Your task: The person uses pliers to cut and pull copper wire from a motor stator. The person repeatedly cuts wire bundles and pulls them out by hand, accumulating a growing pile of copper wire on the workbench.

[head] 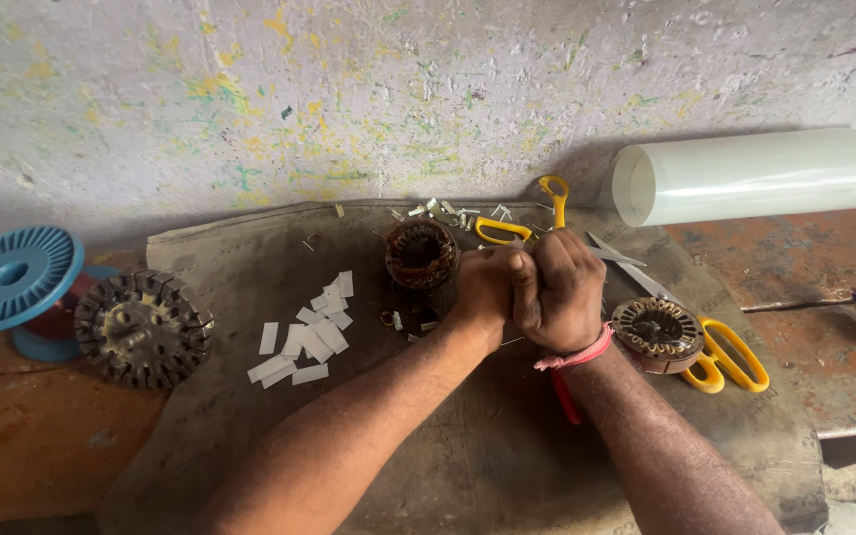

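Observation:
My left hand (482,285) and my right hand (564,289) are both clenched into fists and pressed side by side over a grey mat (250,267). A red tool handle (565,396) sticks out under my right wrist, which wears a red thread. What sits inside my left fist is hidden. Just beyond my left hand stands a small stator with copper winding (420,253). Another round stator (658,332) lies right of my right hand.
Yellow scissors (730,362) lie by the right stator, and another yellow pair (507,230) near the wall. White paper strips (309,337) are scattered on the mat. On the left are a dark slotted core (143,327) and a blue spool (12,277). A white film roll (755,176) lies at the back right.

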